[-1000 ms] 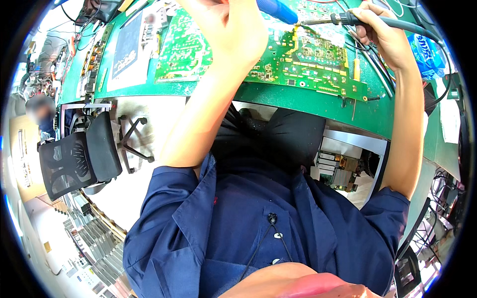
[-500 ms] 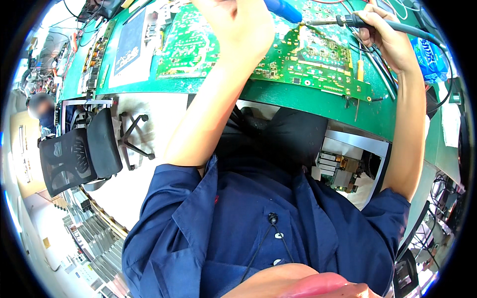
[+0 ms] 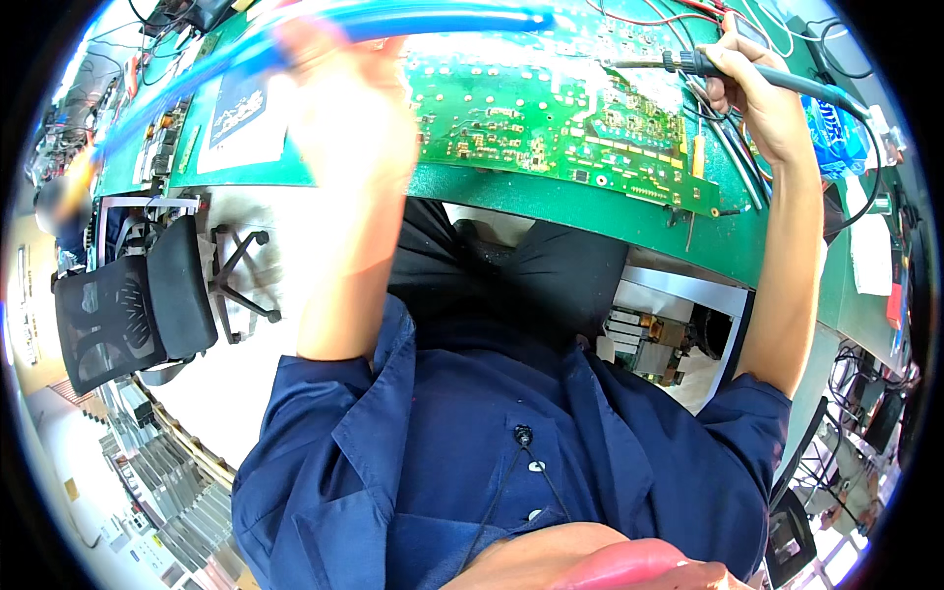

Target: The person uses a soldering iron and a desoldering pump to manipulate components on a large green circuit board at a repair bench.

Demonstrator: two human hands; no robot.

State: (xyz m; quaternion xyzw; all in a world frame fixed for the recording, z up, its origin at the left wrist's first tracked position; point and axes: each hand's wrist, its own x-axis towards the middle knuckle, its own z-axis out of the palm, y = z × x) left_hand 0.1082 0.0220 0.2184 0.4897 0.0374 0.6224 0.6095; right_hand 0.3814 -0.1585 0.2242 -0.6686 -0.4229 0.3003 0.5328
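Note:
My left hand [image 3: 349,98], smeared by motion, is closed around a blue solder sucker [image 3: 462,22] above the left part of the board. The sucker shows as a long blurred streak, and its ends are hard to make out. In my right hand [image 3: 757,84] is a soldering iron [image 3: 688,63], its metal tip pointing left, over or touching the right part of a green circuit board [image 3: 482,147]; contact cannot be judged. The iron's dark cable [image 3: 870,157] loops down past my right wrist. The board lies flat on the green bench, close to its front edge.
Right of the board lie a screwdriver with an orange handle [image 3: 699,155], thin rods and wires. A blue plastic packet [image 3: 834,136] sits beyond my right forearm. On the left are a sheet of paper [image 3: 241,147] and an office chair [image 3: 138,305]; a person is at the far left.
My left hand has swung left with the solder sucker, away from the iron's tip. My right hand keeps hold of the iron in nearly the same place over the board.

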